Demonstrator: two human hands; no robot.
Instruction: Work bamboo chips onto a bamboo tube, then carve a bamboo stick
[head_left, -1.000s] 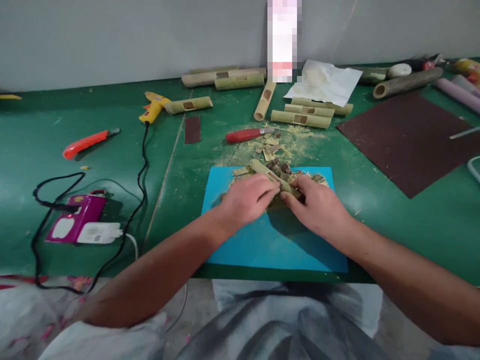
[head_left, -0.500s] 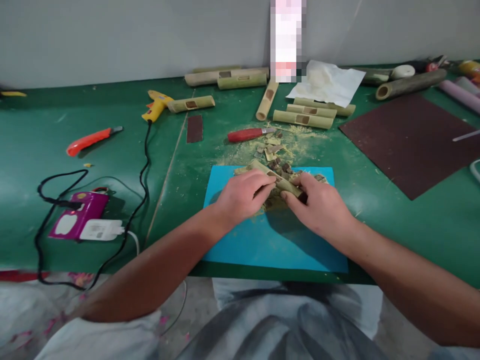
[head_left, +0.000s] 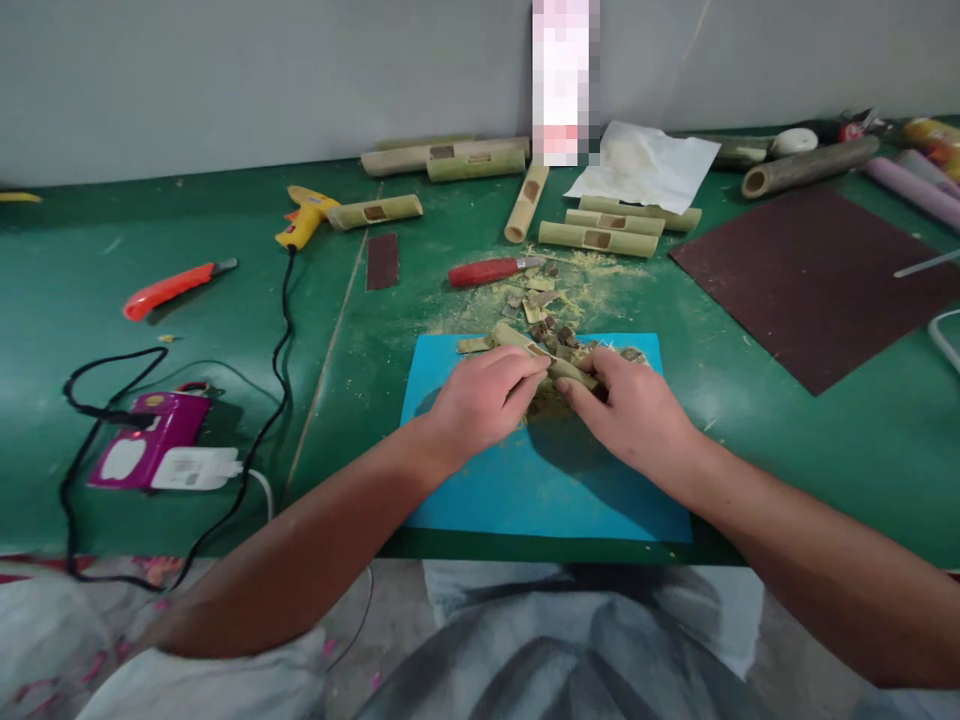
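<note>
A short bamboo piece lies slanted over the far part of a blue mat. My left hand is closed on its near left part. My right hand grips its right end, fingers curled round it. Small bamboo chips and shavings are heaped under and behind the piece. What the fingertips hold besides the bamboo is hidden.
A red-handled knife lies just beyond the mat amid sawdust. Several cut bamboo tubes lie further back. A yellow glue gun, an orange cutter, a purple power strip and a sandpaper sheet lie on the green table.
Both hands stay on the bamboo piece with only slight shifts of the fingers. The view has moved a little.
</note>
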